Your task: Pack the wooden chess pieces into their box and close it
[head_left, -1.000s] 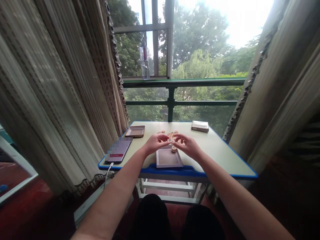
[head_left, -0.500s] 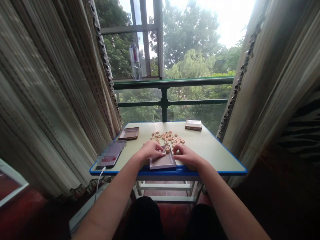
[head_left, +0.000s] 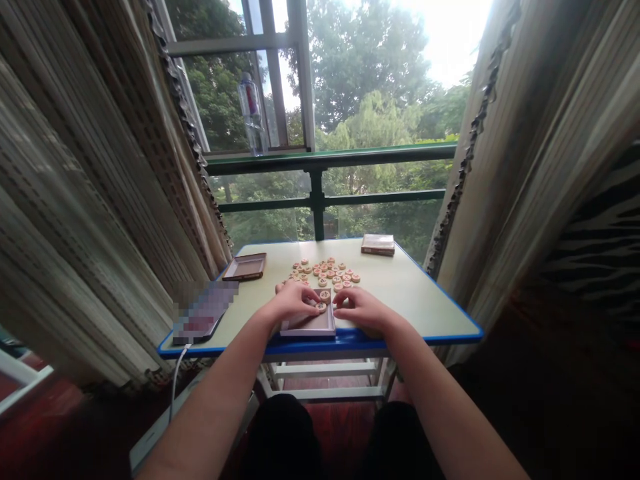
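My left hand [head_left: 293, 301] reaches over the left side of a shallow open box [head_left: 307, 325] at the table's near edge. Its thumb and fingers are closed on a round xiangqi piece [head_left: 321, 307] inside the box. Just beyond that, a second xiangqi piece [head_left: 325, 296] rests toward the box's far end. My right hand [head_left: 361, 308] is beside the box's right rim, fingers curved and slightly apart, with no piece visible in them. Several more loose xiangqi pieces [head_left: 331, 274] lie scattered on the table [head_left: 410, 300] past both hands.
A brown-edged open box lid [head_left: 245, 267] lies at the table's left. A phone-like device [head_left: 203, 313] with a white cable [head_left: 175, 380] sits near the left edge. At the far right is a closed flat box [head_left: 378, 244]. A plastic bottle [head_left: 253, 117] stands by the window.
The view has shifted a little, moving everything left in the picture. The piece under my left fingers sits slightly nearer the box's right side; my right hand remains beside the rim.
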### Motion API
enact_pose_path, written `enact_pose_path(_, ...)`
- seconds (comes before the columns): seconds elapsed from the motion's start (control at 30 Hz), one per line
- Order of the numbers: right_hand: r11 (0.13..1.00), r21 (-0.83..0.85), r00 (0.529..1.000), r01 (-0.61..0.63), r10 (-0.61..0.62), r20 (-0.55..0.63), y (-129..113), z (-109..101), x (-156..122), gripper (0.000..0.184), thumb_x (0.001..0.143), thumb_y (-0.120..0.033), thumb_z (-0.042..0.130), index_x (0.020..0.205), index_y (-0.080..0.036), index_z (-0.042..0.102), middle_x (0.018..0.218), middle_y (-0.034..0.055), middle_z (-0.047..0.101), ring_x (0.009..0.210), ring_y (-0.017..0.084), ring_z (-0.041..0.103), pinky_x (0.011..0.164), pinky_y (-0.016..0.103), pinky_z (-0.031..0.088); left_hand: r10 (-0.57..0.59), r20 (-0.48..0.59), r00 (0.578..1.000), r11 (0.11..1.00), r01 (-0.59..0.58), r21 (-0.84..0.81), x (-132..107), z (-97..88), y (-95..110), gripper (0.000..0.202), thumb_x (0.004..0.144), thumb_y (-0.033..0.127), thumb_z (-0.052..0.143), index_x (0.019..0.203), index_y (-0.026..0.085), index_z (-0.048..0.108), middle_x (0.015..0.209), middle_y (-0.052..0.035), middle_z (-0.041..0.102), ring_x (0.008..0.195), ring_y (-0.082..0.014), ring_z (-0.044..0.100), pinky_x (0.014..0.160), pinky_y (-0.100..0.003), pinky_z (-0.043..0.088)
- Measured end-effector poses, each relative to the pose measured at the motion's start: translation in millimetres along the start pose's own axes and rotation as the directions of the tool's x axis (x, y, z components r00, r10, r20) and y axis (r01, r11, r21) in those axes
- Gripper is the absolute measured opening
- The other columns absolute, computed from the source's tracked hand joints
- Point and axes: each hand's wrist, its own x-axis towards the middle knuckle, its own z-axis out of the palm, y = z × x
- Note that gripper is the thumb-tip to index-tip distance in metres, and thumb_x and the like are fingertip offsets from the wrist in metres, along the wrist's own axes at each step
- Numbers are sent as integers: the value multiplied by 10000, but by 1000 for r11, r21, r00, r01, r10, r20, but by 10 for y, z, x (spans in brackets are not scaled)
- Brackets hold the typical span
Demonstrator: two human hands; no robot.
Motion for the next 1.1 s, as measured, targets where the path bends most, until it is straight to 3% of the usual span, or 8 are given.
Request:
enact_pose_path(0.27, 1000, -13, 1000, 7, -7, -7, 5, 6, 5, 215, 675, -310, 623, 832, -164, 634, 797, 24, 617, 701, 136, 524, 618, 247, 404, 43, 18, 999, 999, -43, -12, 17, 15, -23, 340, 554, 447, 690, 811, 226, 727, 822, -40, 675, 858, -237, 549, 858, -365, 304)
enact_pose_path(0.5, 1000, -19, 1000, 4, -4, -16, -35, -4, -2, 190, 676, -298, 621, 811, -165, 637, 778, 23, 617, 697, 138, 526, 617, 249, 408, 16, 47, 999, 999, -14, -43, 17, 45, -68, 347, 560, 421, 687, 818, 193, 729, 768, -41, 689, 749, -194, 569, 716, -282, 377)
enact_pose_path(0.8, 1000, -22, 1000, 0, 0, -12, -15, 0, -10, 184, 693, -292, 606, 832, -172, 631, 801, 24, 615, 713, 140, 530, 615, 246, 406, 56, 10, 998, 996, -55, -71, -1, 67, -94, 364, 562, 433, 688, 837, 198, 728, 768, -50, 694, 785, -200, 571, 768, -292, 369)
enact_pose_path(1.1, 999, -7, 999, -34, 34, 14, -49, -13, -14, 200, 704, -305, 593, 848, -170, 625, 828, 33, 611, 706, 141, 536, 619, 252, 415, 34, 6, 999, 993, -33, -110, -10, 69, -121, 328, 587, 449, 667, 761, 179, 734, 763, -57, 688, 753, -196, 570, 686, -278, 396)
